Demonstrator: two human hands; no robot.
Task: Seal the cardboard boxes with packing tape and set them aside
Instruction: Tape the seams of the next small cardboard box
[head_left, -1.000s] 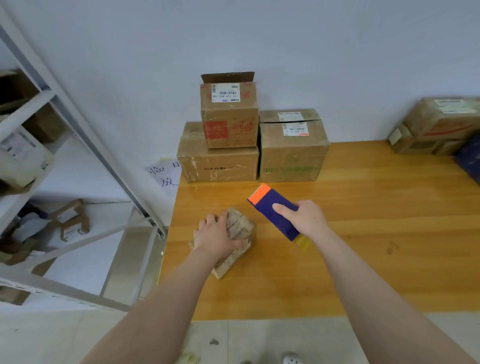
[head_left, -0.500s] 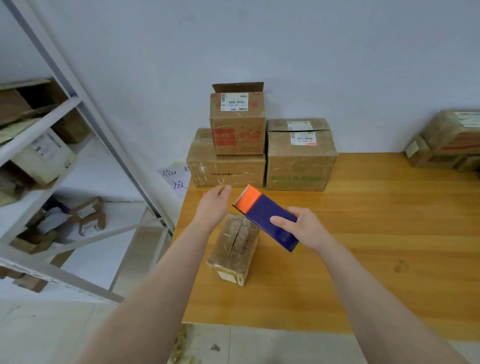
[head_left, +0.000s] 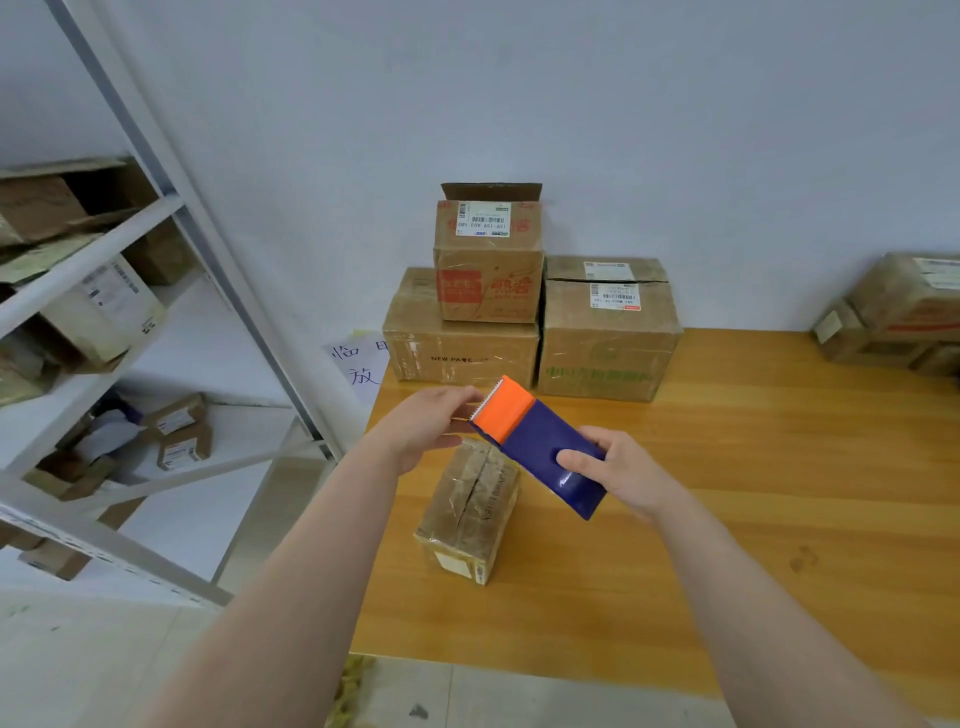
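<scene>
A plain pale wall (head_left: 623, 104) backs the glossy wooden desk (head_left: 779, 467). A grey metal shelving rack (head_left: 171, 200) stands at the left on a light floor (head_left: 93, 670), perhaps tiled. A handwritten note (head_left: 358, 366) shows at the desk's corner.

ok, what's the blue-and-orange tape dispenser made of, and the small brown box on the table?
The blue-and-orange tape dispenser: likely plastic, glossy, going by the highlights on the blue body; toothed edge may be metal, unclear. The small brown box: cardboard, shiny and wrinkled where clear tape covers it.
</scene>
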